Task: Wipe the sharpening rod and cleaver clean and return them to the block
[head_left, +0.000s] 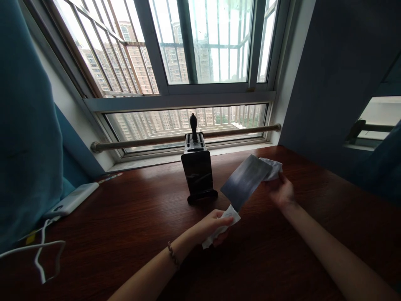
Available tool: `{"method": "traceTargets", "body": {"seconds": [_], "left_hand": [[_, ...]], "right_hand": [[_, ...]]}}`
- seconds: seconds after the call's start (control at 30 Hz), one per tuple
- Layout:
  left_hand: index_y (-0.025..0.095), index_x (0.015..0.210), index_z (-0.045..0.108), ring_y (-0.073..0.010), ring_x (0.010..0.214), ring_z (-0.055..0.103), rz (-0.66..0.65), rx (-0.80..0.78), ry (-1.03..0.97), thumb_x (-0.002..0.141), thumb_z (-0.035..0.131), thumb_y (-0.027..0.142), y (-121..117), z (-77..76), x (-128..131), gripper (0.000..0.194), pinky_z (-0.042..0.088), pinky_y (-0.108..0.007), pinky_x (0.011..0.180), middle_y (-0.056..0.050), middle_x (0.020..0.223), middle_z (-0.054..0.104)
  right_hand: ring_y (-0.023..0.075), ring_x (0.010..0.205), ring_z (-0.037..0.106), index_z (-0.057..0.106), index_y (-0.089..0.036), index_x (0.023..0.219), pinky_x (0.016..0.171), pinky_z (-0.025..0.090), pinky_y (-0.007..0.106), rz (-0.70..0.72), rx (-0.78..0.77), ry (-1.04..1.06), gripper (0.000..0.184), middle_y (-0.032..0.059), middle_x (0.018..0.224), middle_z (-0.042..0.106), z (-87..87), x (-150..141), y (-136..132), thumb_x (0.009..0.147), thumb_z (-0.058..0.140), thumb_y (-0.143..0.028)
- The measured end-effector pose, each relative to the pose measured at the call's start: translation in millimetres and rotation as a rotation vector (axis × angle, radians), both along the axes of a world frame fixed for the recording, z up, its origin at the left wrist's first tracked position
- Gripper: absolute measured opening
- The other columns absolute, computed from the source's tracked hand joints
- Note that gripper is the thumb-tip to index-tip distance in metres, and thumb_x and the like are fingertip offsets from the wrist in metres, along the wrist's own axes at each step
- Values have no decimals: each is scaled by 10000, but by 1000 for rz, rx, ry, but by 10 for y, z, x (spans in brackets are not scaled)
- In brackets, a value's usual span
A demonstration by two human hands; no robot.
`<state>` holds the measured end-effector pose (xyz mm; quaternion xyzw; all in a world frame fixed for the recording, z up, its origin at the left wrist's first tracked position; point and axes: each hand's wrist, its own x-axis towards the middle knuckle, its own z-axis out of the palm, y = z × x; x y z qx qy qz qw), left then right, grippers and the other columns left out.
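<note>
A cleaver with a broad grey rectangular blade (246, 180) is held above the table, tilted up to the right. My left hand (216, 225) is closed around its handle end, which is wrapped in a white tissue (231, 213) that hides the handle. At the blade's far upper right corner, my right hand (280, 190) grips another crumpled white tissue (275, 167) against the blade. Part of the right hand's fingers is hidden behind the tissue. Just left of the blade stands a black knife block (199, 173) with one black handle (193, 125) sticking up from its top.
The dark red-brown wooden table (131, 225) reaches back to a window with a metal rail (150, 143). On the left lie a white power strip (73, 200) and a white cable (39, 255), beside a blue curtain (28, 125). A dark wall (332, 92) stands to the right.
</note>
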<state>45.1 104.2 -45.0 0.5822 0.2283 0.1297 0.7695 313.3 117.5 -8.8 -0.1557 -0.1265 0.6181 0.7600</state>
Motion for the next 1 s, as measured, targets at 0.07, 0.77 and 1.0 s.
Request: {"method": "traceTargets", "body": {"seconds": [0.07, 0.77, 1.0], "left_hand": [[169, 756, 432, -87, 326, 364, -19, 10, 26, 799, 570, 516, -3, 13, -7, 376, 304, -188, 291, 44, 451, 430], [152, 747, 472, -94, 329, 399, 13, 57, 117, 748, 620, 546, -49, 13, 6, 421, 297, -188, 300, 34, 438, 458], [170, 774, 430, -83, 308, 353, 137, 3, -23, 804, 552, 543, -30, -41, 53, 393, 280, -189, 293, 54, 436, 422]], "right_hand": [[179, 1025, 585, 652, -208, 983, 863, 490, 366, 13, 6, -29, 429, 35, 1051, 652, 20, -20, -22, 953, 232, -292], [165, 832, 617, 665, -137, 905, 816, 480, 283, 606, 49, -293, 287, 61, 924, 671, -285, -591, -265, 865, 418, -278], [179, 798, 637, 647, -167, 836, 749, 496, 329, 430, -189, -108, 382, 45, 852, 686, -208, -563, -204, 916, 282, -249]]}}
